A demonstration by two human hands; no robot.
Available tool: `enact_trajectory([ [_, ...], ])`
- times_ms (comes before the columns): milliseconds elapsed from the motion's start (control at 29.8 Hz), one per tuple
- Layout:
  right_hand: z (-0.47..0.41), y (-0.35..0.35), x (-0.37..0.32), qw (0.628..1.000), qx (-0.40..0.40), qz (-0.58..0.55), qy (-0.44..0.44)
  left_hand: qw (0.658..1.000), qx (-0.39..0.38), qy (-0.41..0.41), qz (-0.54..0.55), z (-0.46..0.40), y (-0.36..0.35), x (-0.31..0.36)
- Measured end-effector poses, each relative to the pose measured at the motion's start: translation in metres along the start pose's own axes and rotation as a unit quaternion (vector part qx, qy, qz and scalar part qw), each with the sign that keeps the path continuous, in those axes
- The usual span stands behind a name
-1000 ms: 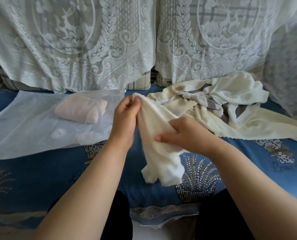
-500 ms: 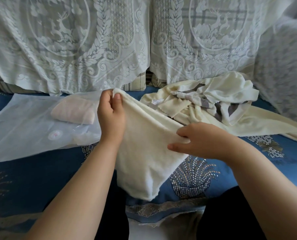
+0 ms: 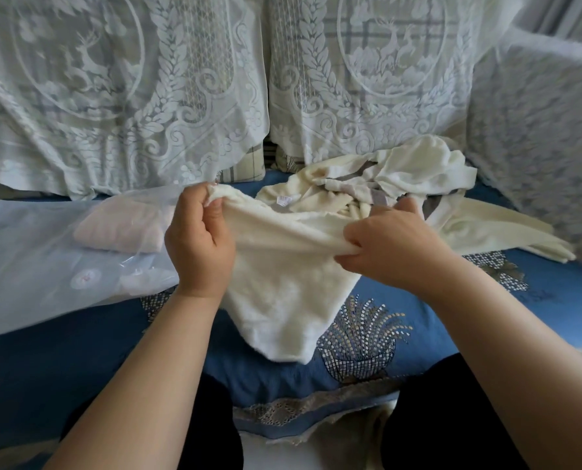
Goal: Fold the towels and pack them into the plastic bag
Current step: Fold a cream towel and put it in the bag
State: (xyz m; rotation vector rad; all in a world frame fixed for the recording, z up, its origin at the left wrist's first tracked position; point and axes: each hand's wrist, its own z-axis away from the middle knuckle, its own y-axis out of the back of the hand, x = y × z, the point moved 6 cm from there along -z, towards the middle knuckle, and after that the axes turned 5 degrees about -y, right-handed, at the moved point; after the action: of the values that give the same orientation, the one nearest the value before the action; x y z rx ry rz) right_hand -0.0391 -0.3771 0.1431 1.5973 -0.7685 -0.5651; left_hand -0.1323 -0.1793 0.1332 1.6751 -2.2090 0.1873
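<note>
A small cream towel (image 3: 283, 286) hangs spread between both hands above the blue sofa seat. My left hand (image 3: 198, 242) pinches its upper left corner. My right hand (image 3: 389, 249) grips its upper right edge. The towel's lower tip points down toward my knees. A clear plastic bag (image 3: 38, 266) lies flat on the seat to the left, with a folded pale pink towel (image 3: 120, 232) inside it. A heap of cream and grey-striped towels (image 3: 384, 178) lies behind my right hand.
The blue patterned sofa cover (image 3: 367, 337) spans the seat. White lace drapes (image 3: 120, 89) cover the backrest cushions. A lace-covered armrest (image 3: 547, 137) rises on the right. My dark-trousered knees (image 3: 435, 418) are at the bottom edge.
The bunched towel has been opened out: my right hand slid right along its top edge, and the cloth now stretches wide between both hands.
</note>
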Motion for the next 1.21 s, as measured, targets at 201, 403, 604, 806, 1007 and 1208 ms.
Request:
enact_trajectory([
  [201, 0.035, 0.006, -0.049, 0.981, 0.035, -0.03, 0.19, 0.981, -0.039, 0.178, -0.071, 0.0, 0.0, -0.038],
  [403, 0.062, 0.024, -0.069, 0.941, 0.137, -0.2, 0.235, 0.951, -0.166, 0.252, -0.06, 0.019, -0.026, -0.052],
  [604, 0.048, 0.038, -0.011, 0.966, 0.199, -0.135, 0.099, 0.962, -0.053, 0.267, 0.033, 0.011, -0.016, -0.054],
  [806, 0.023, 0.01, 0.051, 0.978, 0.09, -0.133, -0.133, 0.99, 0.026, 0.057, 0.124, -0.008, 0.005, 0.003],
  [1007, 0.026, -0.003, 0.057, 0.954, -0.091, -0.252, -0.138, 0.964, -0.021, 0.138, 0.228, -0.02, 0.006, 0.005],
  [1208, 0.004, -0.017, 0.059, 0.693, -0.156, -0.688, -0.149, 0.787, -0.195, 0.511, 0.286, 0.007, -0.028, -0.059],
])
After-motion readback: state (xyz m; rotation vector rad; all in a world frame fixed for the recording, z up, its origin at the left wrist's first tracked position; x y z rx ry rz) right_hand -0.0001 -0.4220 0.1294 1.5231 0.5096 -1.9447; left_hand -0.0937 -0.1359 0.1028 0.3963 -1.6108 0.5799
